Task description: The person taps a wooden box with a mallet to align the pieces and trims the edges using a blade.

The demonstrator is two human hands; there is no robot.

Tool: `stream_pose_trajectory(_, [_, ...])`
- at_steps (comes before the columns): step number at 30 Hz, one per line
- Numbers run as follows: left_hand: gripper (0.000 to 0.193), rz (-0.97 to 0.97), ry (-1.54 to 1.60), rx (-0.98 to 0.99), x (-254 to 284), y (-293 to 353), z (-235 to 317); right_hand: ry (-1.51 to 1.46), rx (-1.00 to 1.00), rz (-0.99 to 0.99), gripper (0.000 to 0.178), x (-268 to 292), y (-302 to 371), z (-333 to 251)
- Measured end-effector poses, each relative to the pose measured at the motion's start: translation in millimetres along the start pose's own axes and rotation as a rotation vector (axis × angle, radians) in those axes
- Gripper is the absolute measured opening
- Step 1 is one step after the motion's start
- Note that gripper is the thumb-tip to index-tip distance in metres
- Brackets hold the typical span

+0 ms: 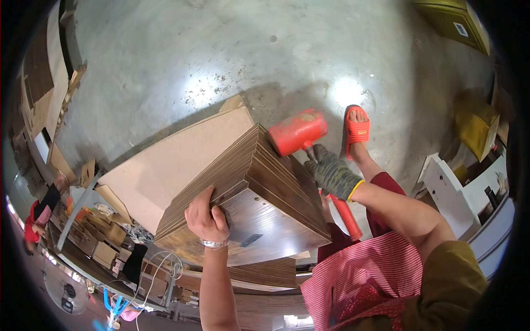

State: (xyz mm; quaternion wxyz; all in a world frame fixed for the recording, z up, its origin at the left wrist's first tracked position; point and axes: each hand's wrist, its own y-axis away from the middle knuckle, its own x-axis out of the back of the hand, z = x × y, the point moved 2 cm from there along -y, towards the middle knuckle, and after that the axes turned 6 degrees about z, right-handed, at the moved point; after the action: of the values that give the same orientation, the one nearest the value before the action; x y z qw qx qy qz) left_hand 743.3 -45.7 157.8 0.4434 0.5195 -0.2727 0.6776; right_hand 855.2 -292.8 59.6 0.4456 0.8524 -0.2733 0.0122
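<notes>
Presumably steadying: bare left hand (207, 219) pressed flat on stacked dark wood-grain boards (259, 187); gloved right hand (333, 175) fisted round red rubber mallet (298, 132), poised at stack edge.

a single head-worn fisheye view looks almost straight down from above the person's chest, close over a stack of wood-grain boards (248, 187) that fills the middle of the picture. the concrete floor (182, 49) spreads across the upper part and bends toward the dark round rim. the person's own forearms enter from the lower edge. there is no second view sharing the scene.
</notes>
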Motion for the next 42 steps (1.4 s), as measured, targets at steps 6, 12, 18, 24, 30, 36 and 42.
stream_pose_trajectory(6, [0.047, 0.000, -0.014, 0.003, -0.2, 2.3, -2.2, -0.001, -0.099, 0.193, 0.037, -6.4, 9.5, -8.7])
stream_pose_trajectory(12, [0.044, -0.002, -0.031, -0.014, 0.1, 1.0, -2.2, 0.032, 0.066, 0.131, 0.039, -6.9, 16.8, -9.3])
stream_pose_trajectory(18, [0.041, 0.013, -0.037, -0.051, -0.2, 2.5, -3.7, 0.082, -0.171, 0.070, 0.039, -0.8, 30.7, -26.0])
stream_pose_trajectory(24, [0.045, -0.053, -0.044, 0.010, -2.4, 3.9, 0.9, -0.096, -0.235, 0.214, 0.040, -6.7, 25.7, -4.7])
stream_pose_trajectory(30, [0.054, -0.056, -0.040, 0.033, -2.3, 6.4, -3.7, -0.109, -0.174, 0.079, 0.043, -6.4, 23.9, 8.2])
stream_pose_trajectory(36, [0.053, -0.067, -0.026, 0.026, -1.4, 6.6, -6.8, -0.094, -0.061, 0.176, 0.048, -13.4, 40.3, 4.3])
stream_pose_trajectory(42, [0.062, -0.138, -0.025, 0.005, 1.7, 4.5, -2.2, -0.128, -0.147, 0.001, 0.049, 22.7, 41.5, -12.5])
